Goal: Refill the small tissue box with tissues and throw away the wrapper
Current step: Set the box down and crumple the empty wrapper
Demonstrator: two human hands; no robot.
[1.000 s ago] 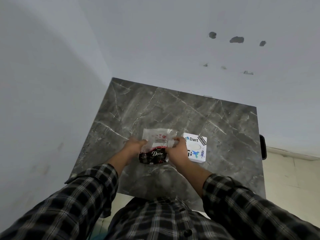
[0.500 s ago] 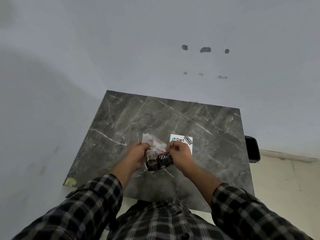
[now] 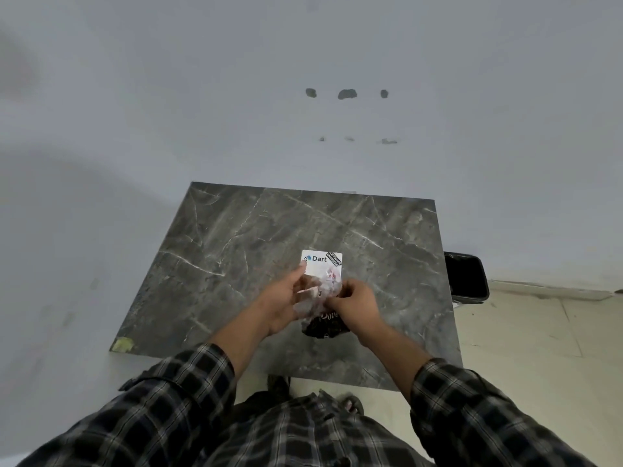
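Note:
A plastic tissue wrapper (image 3: 323,323), clear at the top and dark with white "Dove" lettering at the bottom, is held up above the grey marble table (image 3: 236,251). My left hand (image 3: 285,303) grips its left side and my right hand (image 3: 355,303) pinches its upper right part. Pale tissue shows through the clear plastic between my hands. Just behind the wrapper lies the small white tissue box (image 3: 322,261) with "Dart" printed on it; its near half is hidden by the wrapper and my fingers.
A black bin (image 3: 467,276) stands on the floor past the table's right edge. White walls close the far and left sides. A yellowish patch (image 3: 123,344) marks the table's near left corner. My feet show under the near edge.
Both hands lifted the wrapper off the table and carried it right, in front of the box. The view has tilted and shifted, so the table and the bin show more fully.

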